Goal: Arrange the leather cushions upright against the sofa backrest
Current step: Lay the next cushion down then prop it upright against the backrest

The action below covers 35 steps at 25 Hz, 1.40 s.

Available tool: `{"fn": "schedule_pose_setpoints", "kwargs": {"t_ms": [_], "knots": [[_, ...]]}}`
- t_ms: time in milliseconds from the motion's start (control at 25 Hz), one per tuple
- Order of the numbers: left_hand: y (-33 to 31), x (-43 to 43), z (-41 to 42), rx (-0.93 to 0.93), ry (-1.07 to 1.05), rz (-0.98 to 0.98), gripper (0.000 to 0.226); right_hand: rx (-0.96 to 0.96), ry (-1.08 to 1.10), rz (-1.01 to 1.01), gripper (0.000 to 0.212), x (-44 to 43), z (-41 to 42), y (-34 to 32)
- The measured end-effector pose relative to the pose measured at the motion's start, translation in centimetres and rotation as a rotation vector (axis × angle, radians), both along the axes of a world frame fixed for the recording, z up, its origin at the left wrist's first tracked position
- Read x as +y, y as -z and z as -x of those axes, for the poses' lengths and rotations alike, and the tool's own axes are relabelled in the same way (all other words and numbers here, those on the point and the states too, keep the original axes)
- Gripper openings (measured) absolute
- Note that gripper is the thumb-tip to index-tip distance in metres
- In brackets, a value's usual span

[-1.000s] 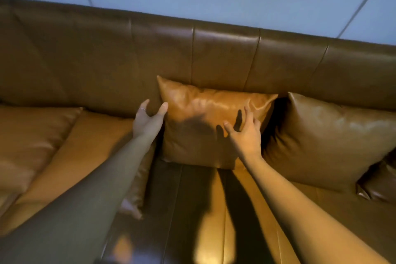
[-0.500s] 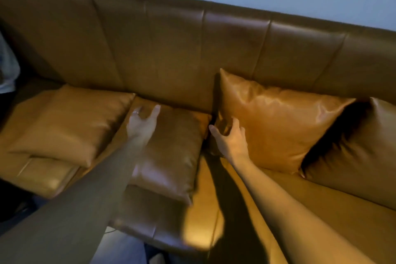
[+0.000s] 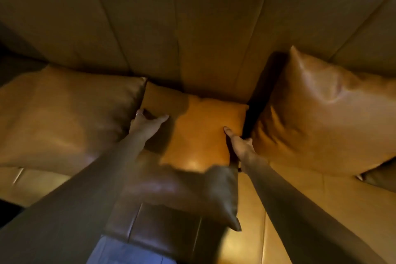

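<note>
Head view looks steeply down onto a tan leather sofa, with the middle cushion [image 3: 199, 135] as the anchor for everything else. Left of it, a left cushion [image 3: 64, 118] lies flat on the seat [image 3: 300, 199], its right edge touching and slightly overlapping the middle cushion's upper left corner. The left hand [image 3: 147, 123] reaches in at that junction: its thumb lies spread on the middle cushion's top face, while the fingers, one wearing a ring [image 3: 139, 113], tuck down into the gap between the two cushions. How firmly it grips cannot be told, since the fingertips are hidden. The middle cushion itself lies flat on the seat, not upright, its far edge close to the foot of the backrest [image 3: 192, 28] and its near corner hanging over the seat's front edge. Its centre is brightly lit; its near part sits in shadow and is blurred. On its right edge, the right hand [image 3: 240, 146] clasps the side, thumb pressed on the top face and fingers curled down out of sight beside it, so this hand appears to be holding the cushion's edge. Right of the middle cushion, past a dark gap, a right cushion [image 3: 321, 118] stands upright, leaning against the backrest. Below the middle cushion, blue floor [image 3: 120, 253] shows past the seat's front.
</note>
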State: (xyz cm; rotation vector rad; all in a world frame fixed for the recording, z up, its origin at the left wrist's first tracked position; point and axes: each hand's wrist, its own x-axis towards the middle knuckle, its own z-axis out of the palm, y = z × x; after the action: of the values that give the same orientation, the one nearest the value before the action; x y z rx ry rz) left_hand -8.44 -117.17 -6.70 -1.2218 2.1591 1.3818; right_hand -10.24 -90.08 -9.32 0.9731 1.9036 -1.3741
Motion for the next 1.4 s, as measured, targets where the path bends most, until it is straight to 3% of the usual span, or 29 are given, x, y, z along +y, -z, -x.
{"fn": "schedule_pose_setpoints", "kwargs": {"t_ms": [200,440,560,720,920,1120,1280,1400], "knots": [[1.1,-1.6,2.0,0.004,-0.072,-0.097,0.105,-0.023,0.089,0.069,0.136,-0.7,2.4,1.7],[0.1,-1.8,3.0,0.004,-0.143,-0.096,0.111,0.039,0.166,0.169,0.125,-0.4,2.3,0.8],[-1.7,-1.6,3.0,0.039,-0.153,-0.093,0.122,0.122,0.142,0.220,0.110,0.3,2.0,-1.3],[-5.9,-0.8,3.2,0.196,-0.232,-0.053,0.125,0.262,0.146,0.308,0.087,0.9,2.6,-5.3],[-10.8,0.2,4.3,0.440,-0.339,-0.067,0.127,0.479,0.108,0.355,0.084,0.9,4.2,-10.8],[-12.4,0.7,4.8,0.626,-0.376,-0.224,0.104,0.585,0.072,0.353,0.097,1.8,5.4,-12.4],[-11.5,0.5,5.1,0.571,-0.316,-0.327,0.084,0.481,-0.011,0.342,0.105,1.3,4.3,-11.0],[-11.2,-0.7,6.1,0.548,-0.311,-0.345,0.090,0.460,0.022,0.367,0.101,0.1,4.6,-10.3]]}}
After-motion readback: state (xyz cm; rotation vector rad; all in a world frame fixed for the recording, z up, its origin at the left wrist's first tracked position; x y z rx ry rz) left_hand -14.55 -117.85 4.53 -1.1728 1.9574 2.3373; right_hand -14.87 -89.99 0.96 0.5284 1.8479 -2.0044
